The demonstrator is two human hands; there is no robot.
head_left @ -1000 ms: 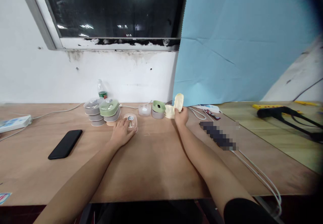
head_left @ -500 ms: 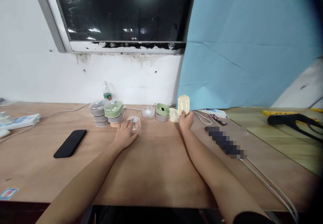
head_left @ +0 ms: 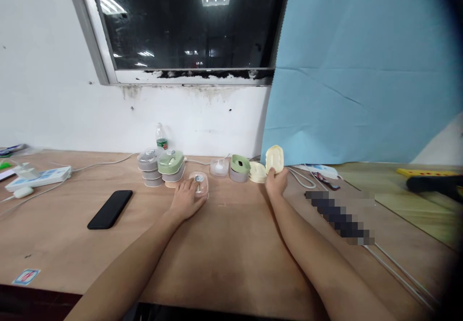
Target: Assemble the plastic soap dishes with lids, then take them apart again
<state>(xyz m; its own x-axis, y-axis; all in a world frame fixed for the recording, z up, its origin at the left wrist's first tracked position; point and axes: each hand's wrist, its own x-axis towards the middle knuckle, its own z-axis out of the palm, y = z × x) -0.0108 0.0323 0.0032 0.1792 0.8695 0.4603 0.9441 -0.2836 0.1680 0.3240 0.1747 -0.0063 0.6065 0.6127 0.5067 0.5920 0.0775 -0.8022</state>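
My right hand [head_left: 277,182] pinches a cream-coloured plastic lid [head_left: 275,159], held upright just above the table with its recessed face towards me. Close to its left lies a low stack of cream pieces [head_left: 257,172]. My left hand [head_left: 187,198] has its fingers over the left side of a pink container [head_left: 201,184] with a clear top, its thumb along the near edge. Behind the two hands stand a clear box [head_left: 219,167] with something white inside and a grey container [head_left: 239,175] with a green piece [head_left: 240,162] tilted on it.
Stacked grey containers [head_left: 150,167] and a green-topped stack [head_left: 171,162] stand left of the pink container, a plastic bottle [head_left: 161,136] behind them. A black phone [head_left: 110,209] lies at left, near a power strip [head_left: 39,178]. Cables [head_left: 398,272] run along the right.
The view has shifted slightly left and up, so everything sits lower and further right. The cream lid is tilted a little more; both hands keep their places.
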